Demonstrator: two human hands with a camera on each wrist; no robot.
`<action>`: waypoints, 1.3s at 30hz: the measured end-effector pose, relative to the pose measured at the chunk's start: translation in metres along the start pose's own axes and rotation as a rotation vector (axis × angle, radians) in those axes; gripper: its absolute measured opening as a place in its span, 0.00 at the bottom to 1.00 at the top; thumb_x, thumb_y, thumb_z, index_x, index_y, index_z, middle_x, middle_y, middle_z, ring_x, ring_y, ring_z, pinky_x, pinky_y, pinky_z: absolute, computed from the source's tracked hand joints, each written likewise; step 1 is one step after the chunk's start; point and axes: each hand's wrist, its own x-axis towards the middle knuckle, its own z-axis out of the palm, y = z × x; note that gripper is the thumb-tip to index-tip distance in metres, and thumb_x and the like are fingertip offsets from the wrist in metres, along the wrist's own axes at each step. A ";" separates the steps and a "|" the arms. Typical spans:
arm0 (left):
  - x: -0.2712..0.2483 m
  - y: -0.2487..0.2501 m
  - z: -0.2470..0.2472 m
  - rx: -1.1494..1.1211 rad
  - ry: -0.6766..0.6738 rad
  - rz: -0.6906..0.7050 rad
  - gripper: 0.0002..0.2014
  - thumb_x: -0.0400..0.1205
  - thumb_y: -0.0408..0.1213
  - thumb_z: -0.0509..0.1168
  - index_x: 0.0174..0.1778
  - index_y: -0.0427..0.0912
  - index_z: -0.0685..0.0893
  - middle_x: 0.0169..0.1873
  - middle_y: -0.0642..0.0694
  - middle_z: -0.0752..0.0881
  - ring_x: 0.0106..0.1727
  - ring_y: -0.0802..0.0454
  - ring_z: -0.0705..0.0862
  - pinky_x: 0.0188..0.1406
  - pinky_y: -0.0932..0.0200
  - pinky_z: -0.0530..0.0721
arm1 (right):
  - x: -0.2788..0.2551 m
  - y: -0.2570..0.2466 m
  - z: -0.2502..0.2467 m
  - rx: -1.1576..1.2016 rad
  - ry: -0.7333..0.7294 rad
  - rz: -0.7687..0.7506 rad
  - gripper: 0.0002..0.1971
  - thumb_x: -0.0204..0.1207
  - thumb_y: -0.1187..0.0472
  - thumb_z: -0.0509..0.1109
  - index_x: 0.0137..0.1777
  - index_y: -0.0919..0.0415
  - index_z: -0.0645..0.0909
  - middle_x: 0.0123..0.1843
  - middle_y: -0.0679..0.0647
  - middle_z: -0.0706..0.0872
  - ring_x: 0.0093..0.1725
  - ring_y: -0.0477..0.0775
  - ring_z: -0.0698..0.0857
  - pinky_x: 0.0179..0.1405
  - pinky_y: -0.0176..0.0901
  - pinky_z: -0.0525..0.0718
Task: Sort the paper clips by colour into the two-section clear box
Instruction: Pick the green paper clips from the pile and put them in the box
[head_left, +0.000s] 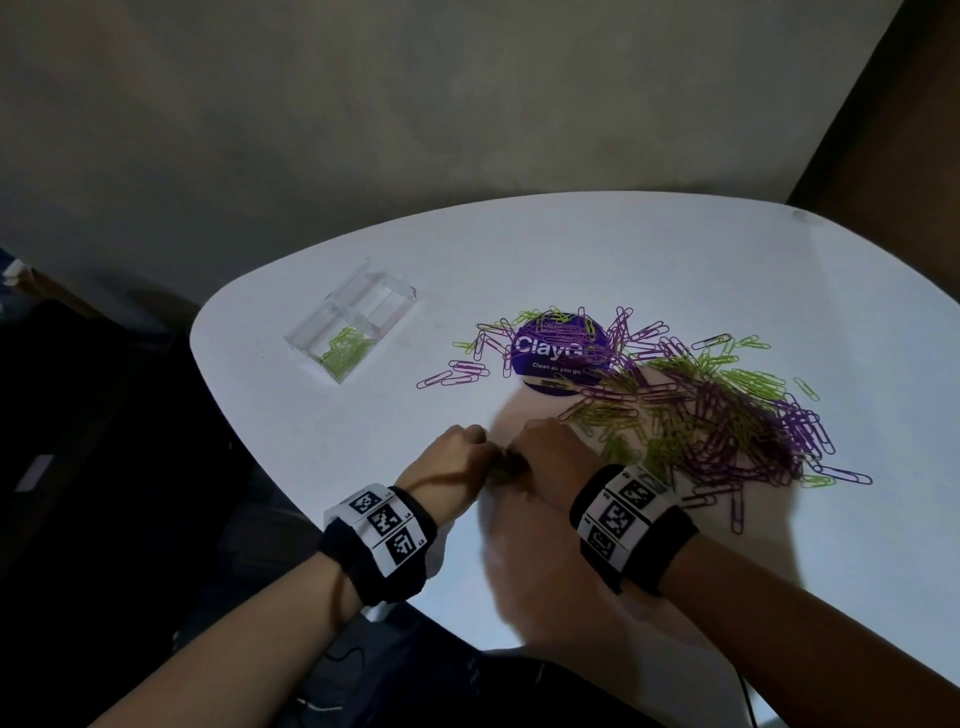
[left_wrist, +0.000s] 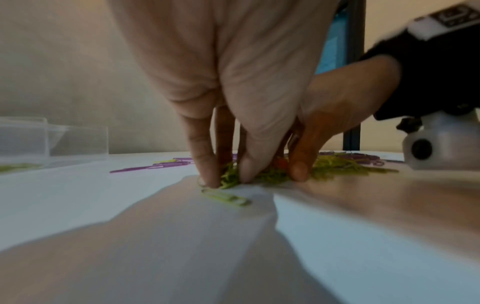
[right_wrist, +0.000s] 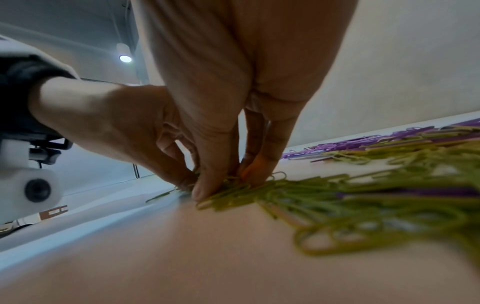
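Note:
A small bunch of green paper clips (head_left: 506, 467) lies near the table's front edge, and both hands meet over it. My left hand (left_wrist: 228, 181) pinches the bunch's left side with thumb and fingers pointing down. From the right, my right hand (right_wrist: 226, 185) pinches the same green clips (right_wrist: 233, 197). One green clip (left_wrist: 228, 198) lies loose just in front of the left fingers. The clear two-section box (head_left: 350, 327) stands at the far left, with green clips in its near section and the far section showing none. A mixed green and purple pile (head_left: 717, 415) spreads to the right.
A round purple lid (head_left: 558, 353) with white lettering lies behind the hands, with clips scattered over and around it. A few purple clips (head_left: 452, 374) lie between lid and box. The white table (head_left: 363, 441) has a curved edge close on the left, above a dark floor.

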 end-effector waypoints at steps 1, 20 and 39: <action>0.001 0.000 -0.002 0.046 -0.045 -0.053 0.14 0.82 0.34 0.56 0.57 0.37 0.84 0.51 0.38 0.82 0.53 0.40 0.80 0.46 0.59 0.75 | 0.001 -0.001 0.000 -0.013 -0.005 0.000 0.09 0.74 0.65 0.66 0.50 0.65 0.86 0.54 0.64 0.85 0.56 0.63 0.83 0.48 0.46 0.75; -0.001 -0.033 -0.018 -0.268 0.079 -0.216 0.13 0.78 0.36 0.69 0.58 0.43 0.87 0.52 0.45 0.89 0.50 0.51 0.87 0.55 0.61 0.84 | 0.008 -0.009 0.004 -0.108 -0.109 0.049 0.14 0.79 0.70 0.59 0.64 0.65 0.69 0.66 0.61 0.73 0.65 0.60 0.75 0.58 0.45 0.73; 0.034 -0.195 -0.117 -0.076 0.258 -0.361 0.12 0.78 0.35 0.67 0.56 0.44 0.87 0.51 0.42 0.88 0.51 0.45 0.86 0.52 0.55 0.83 | 0.094 -0.060 -0.092 0.360 0.108 -0.062 0.05 0.78 0.61 0.69 0.43 0.53 0.84 0.32 0.45 0.86 0.32 0.41 0.85 0.38 0.31 0.79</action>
